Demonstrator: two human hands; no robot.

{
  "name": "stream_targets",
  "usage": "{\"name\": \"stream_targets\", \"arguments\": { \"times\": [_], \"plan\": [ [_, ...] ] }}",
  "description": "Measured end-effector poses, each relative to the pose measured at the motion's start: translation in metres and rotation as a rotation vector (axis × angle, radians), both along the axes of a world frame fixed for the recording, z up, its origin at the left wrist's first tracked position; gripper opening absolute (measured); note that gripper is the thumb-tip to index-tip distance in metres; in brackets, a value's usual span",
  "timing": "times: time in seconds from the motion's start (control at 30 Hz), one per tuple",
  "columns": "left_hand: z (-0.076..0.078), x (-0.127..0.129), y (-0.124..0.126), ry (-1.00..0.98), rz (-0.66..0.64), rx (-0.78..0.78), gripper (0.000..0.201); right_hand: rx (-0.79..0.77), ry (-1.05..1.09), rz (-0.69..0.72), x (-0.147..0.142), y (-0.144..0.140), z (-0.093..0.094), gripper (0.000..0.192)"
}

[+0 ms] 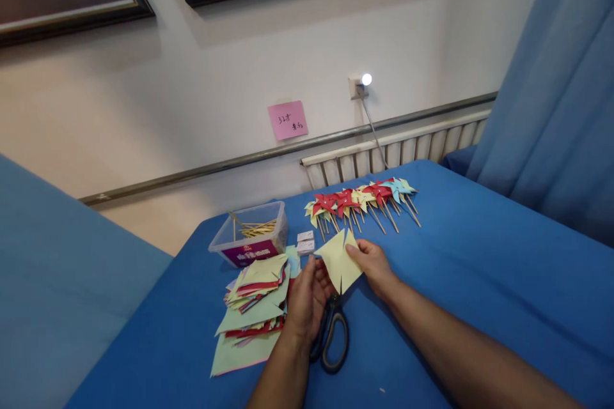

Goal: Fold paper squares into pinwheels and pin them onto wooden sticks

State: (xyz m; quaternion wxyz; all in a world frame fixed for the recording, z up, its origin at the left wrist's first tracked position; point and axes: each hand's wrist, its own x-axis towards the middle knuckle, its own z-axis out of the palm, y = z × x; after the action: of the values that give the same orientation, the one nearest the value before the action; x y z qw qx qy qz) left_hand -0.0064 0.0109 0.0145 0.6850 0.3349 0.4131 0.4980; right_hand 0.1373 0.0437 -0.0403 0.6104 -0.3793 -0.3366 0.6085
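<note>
Blue cloth-covered counter [480, 268] bears clear rectangular plastic tub [254, 252], piled multicoloured paper sheets [252, 317], black-handled scissors [337, 313], two small white boxes [306, 247], red, yellow and blue paper pinwheels [345, 202].

The paper [338, 263] is pale yellow; the scissors [338, 311] have black and grey handles. Pinwheels [344, 202] show red, pale yellow and light blue; the paper stack [252, 316] mixes pale green, yellow and red. The table [460, 268] is blue.

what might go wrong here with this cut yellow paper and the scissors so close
The pale yellow paper square has slits running inward, so it could tear further if the right hand pulls hard. The black-handled scissors are close to the left hand, which might knock them. The uneven stack of multicoloured paper may slide if bumped.
</note>
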Motion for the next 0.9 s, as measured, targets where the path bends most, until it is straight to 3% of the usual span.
{"name": "stream_targets", "arguments": {
  "times": [0.07,0.17,0.43,0.63,0.73,0.9],
  "plan": [
    [-0.002,0.002,-0.002,0.015,-0.031,0.004,0.040,-0.004,-0.006,-0.068,0.000,0.002,-0.003,0.045],
    [-0.010,0.006,-0.003,0.103,0.020,0.032,0.034,0.003,-0.039,-0.096,0.000,0.001,-0.005,0.044],
    [-0.013,0.011,-0.003,0.029,0.095,0.033,0.046,0.017,-0.156,-0.012,-0.001,-0.010,-0.002,0.049],
    [-0.012,0.008,-0.001,0.029,0.173,-0.003,0.044,0.017,0.005,0.073,-0.003,-0.010,-0.005,0.055],
    [-0.012,0.003,0.002,0.040,0.207,-0.014,0.043,0.028,-0.038,-0.016,-0.002,-0.006,-0.009,0.056],
    [-0.009,-0.001,0.004,0.065,0.222,-0.013,0.041,0.039,-0.173,-0.120,-0.007,-0.003,-0.020,0.038]
  ]
}}
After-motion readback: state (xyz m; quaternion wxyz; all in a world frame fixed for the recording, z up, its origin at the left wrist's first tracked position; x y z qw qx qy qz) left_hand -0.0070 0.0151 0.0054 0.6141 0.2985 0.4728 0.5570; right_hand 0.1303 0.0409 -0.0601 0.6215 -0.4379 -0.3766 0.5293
